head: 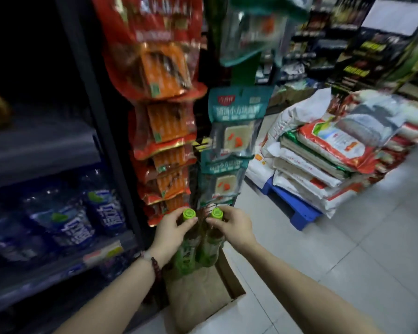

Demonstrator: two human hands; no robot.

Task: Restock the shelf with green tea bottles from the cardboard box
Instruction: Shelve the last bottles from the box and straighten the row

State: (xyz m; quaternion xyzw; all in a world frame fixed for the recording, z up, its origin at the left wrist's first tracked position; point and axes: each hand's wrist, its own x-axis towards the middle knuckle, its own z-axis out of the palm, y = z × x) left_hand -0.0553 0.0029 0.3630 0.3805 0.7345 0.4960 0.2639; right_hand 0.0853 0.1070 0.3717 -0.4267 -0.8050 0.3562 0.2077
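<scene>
Two green tea bottles with lime caps hang side by side above an open cardboard box (pixel 229 273) on the floor. My left hand (pixel 171 231) grips the neck of the left bottle (pixel 186 255). My right hand (pixel 234 225) grips the neck of the right bottle (pixel 209 251). The bottles' lower ends sit over the box's bare brown bottom. The dark shelf unit (pixel 58 150) stands to the left, its grey upper shelf mostly bare.
Blue-labelled water bottles (pixel 82 213) fill the lower shelf. Hanging strips of red snack packs (pixel 164 116) and teal packs (pixel 232 131) stand right behind the bottles. Stacked rice sacks (pixel 323 153) on a blue pallet (pixel 297 208) lie to the right, with tiled floor between.
</scene>
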